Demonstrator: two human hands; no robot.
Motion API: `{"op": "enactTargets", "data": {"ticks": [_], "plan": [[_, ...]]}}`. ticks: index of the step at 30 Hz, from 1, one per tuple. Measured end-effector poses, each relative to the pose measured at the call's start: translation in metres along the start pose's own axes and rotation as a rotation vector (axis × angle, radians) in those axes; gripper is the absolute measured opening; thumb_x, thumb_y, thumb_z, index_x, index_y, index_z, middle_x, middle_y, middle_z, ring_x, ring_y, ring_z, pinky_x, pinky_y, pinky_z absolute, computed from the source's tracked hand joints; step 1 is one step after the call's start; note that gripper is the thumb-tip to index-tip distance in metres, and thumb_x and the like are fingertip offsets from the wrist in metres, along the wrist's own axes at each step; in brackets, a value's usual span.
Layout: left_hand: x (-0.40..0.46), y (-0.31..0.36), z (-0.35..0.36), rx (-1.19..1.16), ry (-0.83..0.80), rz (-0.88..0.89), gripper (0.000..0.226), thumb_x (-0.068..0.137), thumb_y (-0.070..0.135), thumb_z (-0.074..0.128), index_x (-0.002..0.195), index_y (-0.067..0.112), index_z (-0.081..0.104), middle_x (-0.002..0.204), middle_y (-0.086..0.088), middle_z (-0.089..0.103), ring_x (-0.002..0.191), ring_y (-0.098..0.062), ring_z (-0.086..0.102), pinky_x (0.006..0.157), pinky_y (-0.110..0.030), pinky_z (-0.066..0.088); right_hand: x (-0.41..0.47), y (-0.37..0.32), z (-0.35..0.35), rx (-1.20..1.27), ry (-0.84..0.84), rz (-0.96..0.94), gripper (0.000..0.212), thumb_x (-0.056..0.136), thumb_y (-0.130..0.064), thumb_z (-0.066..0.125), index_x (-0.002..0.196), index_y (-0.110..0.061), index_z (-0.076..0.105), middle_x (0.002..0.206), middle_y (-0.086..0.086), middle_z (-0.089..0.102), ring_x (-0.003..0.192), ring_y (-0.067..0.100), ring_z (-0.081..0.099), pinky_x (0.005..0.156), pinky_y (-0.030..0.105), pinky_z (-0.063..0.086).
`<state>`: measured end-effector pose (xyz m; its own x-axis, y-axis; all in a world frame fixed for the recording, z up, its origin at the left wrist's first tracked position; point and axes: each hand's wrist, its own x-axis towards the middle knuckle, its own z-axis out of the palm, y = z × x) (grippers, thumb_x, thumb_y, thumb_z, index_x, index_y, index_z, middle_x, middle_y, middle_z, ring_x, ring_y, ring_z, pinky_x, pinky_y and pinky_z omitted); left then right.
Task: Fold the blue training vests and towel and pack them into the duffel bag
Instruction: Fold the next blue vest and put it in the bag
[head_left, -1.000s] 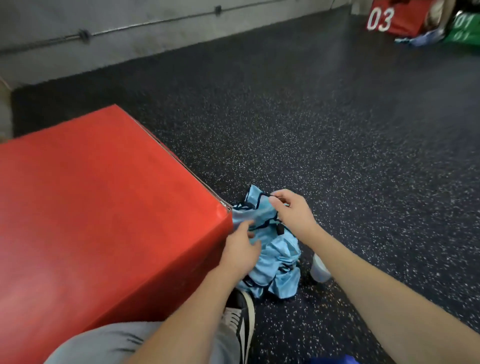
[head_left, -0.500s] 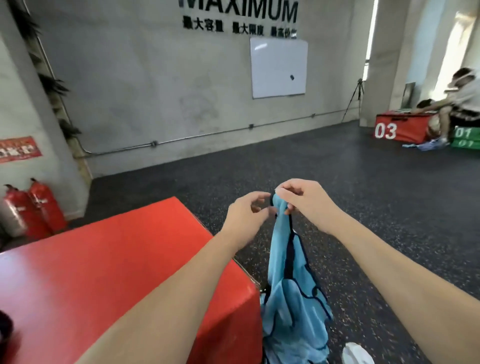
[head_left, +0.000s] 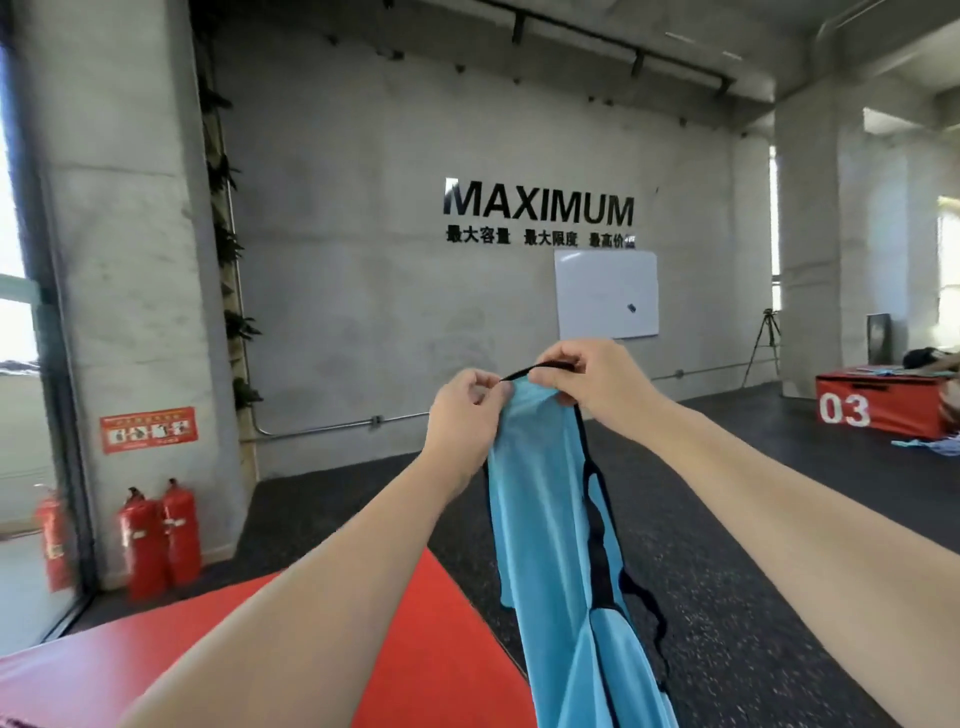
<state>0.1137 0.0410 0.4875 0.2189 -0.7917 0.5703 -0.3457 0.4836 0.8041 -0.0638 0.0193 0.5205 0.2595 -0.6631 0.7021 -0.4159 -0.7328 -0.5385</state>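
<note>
gym: rubber floor (head_left: 727, 545), red plyo box (head_left: 883, 405) w/ no.

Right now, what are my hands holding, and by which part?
Both hands hold one blue training vest by its top edge: the left hand pinches the fabric, the right hand pinches the black trim. The rest hangs down.

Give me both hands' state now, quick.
Left hand: fingers pinch the vest's top edge.
Right hand: fingers pinch the vest's black trim.
</note>
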Motion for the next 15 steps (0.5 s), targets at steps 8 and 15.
{"op": "enactTargets", "data": {"ticks": [8,15], "plan": [[0.020,0.049,-0.121,0.198,0.009,0.058,0.013,0.085,0.035,0.079,0.079,0.023,0.076,0.077,0.004,0.075,0.065,-0.008,0.063,0.062,-0.021,0.052,0.063,-0.083,0.016,-0.028,0.133,-0.132,0.012,0.093,-0.030,0.071,0.091,-0.020,0.077,0.081,-0.003,0.075,0.073,0.007,0.073,0.069,0.021,0.060],[0.024,0.056,-0.248,0.626,0.184,0.078,0.010,0.087,0.031,0.076,0.089,0.021,0.078,0.085,0.008,0.073,0.082,-0.010,0.064,0.064,-0.016,0.042,0.106,-0.114,0.035,0.084,0.223,-0.133,0.013,0.091,-0.033,0.073,0.080,-0.028,0.077,0.080,0.000,0.077,0.079,0.024,0.074,0.083,0.044,0.061]]}}
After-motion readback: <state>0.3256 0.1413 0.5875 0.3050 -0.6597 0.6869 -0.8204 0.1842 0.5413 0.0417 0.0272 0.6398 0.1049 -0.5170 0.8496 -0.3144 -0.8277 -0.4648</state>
